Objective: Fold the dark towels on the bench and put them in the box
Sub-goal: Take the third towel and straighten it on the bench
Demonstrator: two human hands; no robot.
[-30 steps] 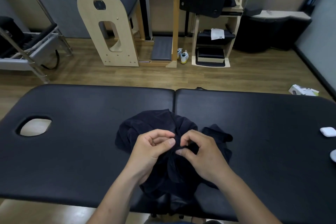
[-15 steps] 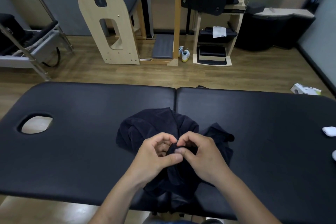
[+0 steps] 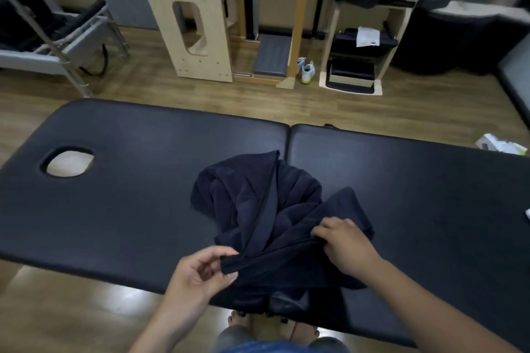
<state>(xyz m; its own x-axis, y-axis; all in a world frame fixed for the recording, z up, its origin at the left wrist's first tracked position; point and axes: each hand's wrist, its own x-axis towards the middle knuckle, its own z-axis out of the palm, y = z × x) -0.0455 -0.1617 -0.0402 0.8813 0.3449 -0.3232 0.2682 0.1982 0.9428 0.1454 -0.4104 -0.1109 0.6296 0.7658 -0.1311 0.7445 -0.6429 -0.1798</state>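
A crumpled dark towel (image 3: pixel 258 203) lies heaped at the near edge of the desk (image 3: pixel 114 195), its hem pinched at a corner by the left hand (image 3: pixel 200 275) and farther along by the right hand (image 3: pixel 344 243); soft, light and limp, it likely handles best by its hemmed corners.

Crumpled dark navy terry towel (image 3: pixel 258 203) lies on black padded vinyl tabletop (image 3: pixel 129 203), draping over near edge. Left hand (image 3: pixel 198 275) pinches hemmed corner; right hand (image 3: pixel 347 243) grips same hem further along.
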